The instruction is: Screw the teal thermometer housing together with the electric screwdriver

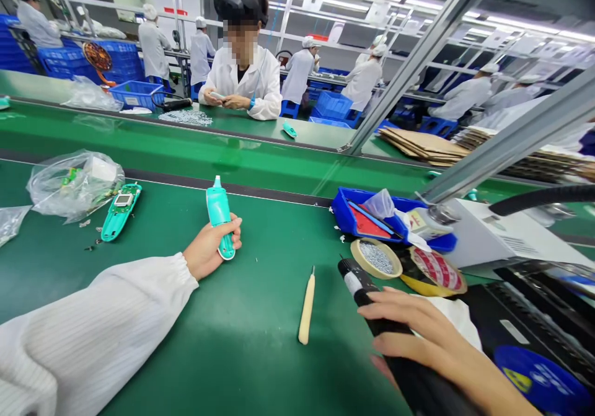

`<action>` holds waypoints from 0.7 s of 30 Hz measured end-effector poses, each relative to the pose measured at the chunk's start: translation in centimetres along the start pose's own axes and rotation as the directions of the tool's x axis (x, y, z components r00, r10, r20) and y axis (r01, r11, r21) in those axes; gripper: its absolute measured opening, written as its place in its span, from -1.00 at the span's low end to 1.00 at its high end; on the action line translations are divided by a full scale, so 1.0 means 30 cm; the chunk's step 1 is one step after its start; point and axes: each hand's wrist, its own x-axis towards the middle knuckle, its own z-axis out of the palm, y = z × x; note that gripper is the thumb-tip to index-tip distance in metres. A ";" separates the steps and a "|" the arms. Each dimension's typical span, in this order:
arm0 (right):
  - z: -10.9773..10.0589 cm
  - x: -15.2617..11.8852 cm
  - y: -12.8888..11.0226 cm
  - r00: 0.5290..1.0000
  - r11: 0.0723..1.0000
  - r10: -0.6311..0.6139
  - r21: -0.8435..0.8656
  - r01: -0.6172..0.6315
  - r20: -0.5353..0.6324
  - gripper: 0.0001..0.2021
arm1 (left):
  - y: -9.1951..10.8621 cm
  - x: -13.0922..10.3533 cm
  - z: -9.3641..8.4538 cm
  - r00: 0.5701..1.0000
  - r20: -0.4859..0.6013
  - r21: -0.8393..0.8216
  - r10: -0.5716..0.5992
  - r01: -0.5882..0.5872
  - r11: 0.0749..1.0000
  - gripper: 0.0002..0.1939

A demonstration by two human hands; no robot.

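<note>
My left hand (212, 250) is closed round the lower part of a teal and white ear thermometer (218, 206), held upright with its narrow white tip at the top. At the right, my right hand (418, 326) lies over a black electric screwdriver (388, 335), fingers curled across its body; the thumb is mostly hidden. The screwdriver's bit points up and to the left, toward a round dish of small screws (376, 258). Between my hands, a pale-handled hand tool with a thin metal tip (306, 310) rests on the green table (260, 354).
An open teal housing with a circuit board (121, 212) lies left, beside a clear plastic bag of parts (77, 183). A blue bin (344, 211) and tape roll (434, 270) stand right. Across the bench, a person in white (242, 81) handles a part. A metal post (404, 72) slants upward.
</note>
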 end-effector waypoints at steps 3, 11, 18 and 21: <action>0.044 -0.083 0.050 0.983 0.970 -0.127 -0.189 0.151 0.134 -0.60 | 0.021 -0.003 -0.036 0.999 -0.043 0.009 0.010 -0.010 1.000 -0.71; 0.025 0.001 0.084 0.998 0.992 -0.024 -0.126 0.016 -0.062 -0.67 | 0.025 -0.019 -0.056 0.999 -0.032 0.052 -0.002 0.004 0.999 -0.72; 0.199 0.356 -0.082 0.963 0.984 -0.071 0.176 0.025 0.260 -0.85 | 0.013 -0.024 -0.057 1.000 -0.022 0.082 0.020 -0.018 0.996 -0.66; 0.296 0.445 -0.065 0.956 0.978 -0.058 0.207 -0.003 0.289 -0.88 | 0.011 -0.023 -0.056 1.000 -0.023 0.088 0.021 -0.019 0.996 -0.65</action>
